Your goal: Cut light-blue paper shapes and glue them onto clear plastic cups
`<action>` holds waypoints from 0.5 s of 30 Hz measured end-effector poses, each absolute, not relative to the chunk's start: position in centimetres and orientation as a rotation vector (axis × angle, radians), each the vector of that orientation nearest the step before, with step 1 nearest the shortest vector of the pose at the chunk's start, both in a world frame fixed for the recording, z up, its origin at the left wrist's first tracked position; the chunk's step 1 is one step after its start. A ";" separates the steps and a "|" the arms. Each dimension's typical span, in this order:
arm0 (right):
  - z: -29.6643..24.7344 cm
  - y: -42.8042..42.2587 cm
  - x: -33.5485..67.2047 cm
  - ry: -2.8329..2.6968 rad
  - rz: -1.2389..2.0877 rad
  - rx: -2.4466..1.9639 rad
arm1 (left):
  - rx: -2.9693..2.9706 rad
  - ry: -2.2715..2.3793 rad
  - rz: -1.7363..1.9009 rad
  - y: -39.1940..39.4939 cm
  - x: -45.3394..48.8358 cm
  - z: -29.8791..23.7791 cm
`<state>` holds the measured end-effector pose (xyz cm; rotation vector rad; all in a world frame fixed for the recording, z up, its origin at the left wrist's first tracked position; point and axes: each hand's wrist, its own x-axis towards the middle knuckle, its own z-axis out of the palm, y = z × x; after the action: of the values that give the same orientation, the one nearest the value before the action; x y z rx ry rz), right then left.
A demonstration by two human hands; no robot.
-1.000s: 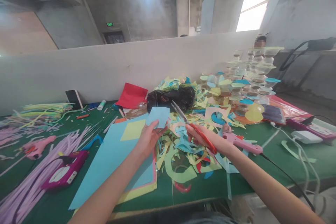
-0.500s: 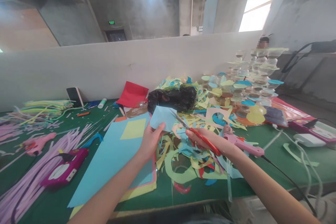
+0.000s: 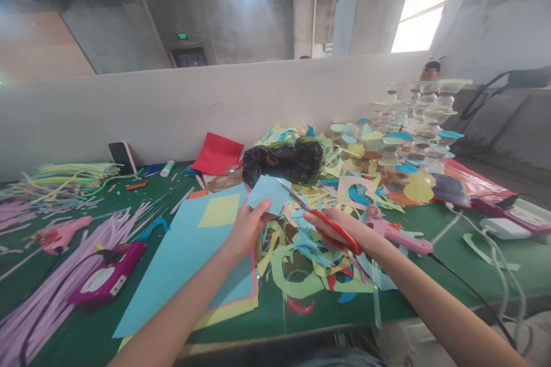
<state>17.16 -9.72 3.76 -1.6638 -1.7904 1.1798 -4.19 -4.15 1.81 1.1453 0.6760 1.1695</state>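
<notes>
A small piece of light blue paper [image 3: 267, 192] is pinched between the thumb and fingers of my left hand [image 3: 248, 222]. My right hand [image 3: 333, 228] is closed on red-handled scissors [image 3: 340, 230], whose blades meet the right edge of that paper. Below my left forearm lies a stack of large coloured sheets, a blue sheet [image 3: 185, 258] uppermost, with a yellow paper square [image 3: 219, 210] on it. Under the scissors spreads a heap of paper offcuts [image 3: 316, 252], among them a pale green ring-shaped scrap [image 3: 282, 281].
A pink glue gun [image 3: 400, 238] with a cord lies right of my right hand. Behind stand a black plastic bag [image 3: 282, 161] and stacked clear cups [image 3: 426, 120] with paper discs. At left are lilac stems [image 3: 81, 281], a magenta power box [image 3: 107, 275] and another pink glue gun [image 3: 64, 235].
The scissor blades have shifted slightly leftward over the blue paper, and the paper is tilted a little differently. Both hands keep their grip in nearly the same place.
</notes>
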 end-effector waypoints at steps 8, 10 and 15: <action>3.6 -9.8 17.3 -1.810 1.187 -1.638 | 1.133 0.693 1.156 -3.9 -4.2 1.7; 3.3 -9.7 17.4 -1.818 1.185 -1.601 | 1.139 0.673 1.158 -3.8 -4.3 1.7; 2.7 -9.3 17.9 -1.907 1.097 -1.496 | 1.157 0.719 1.183 -3.7 -4.6 1.6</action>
<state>17.88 -9.34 2.72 -1.4960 -1.9070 1.0969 -4.61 -3.74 1.63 1.1566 0.7195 1.1834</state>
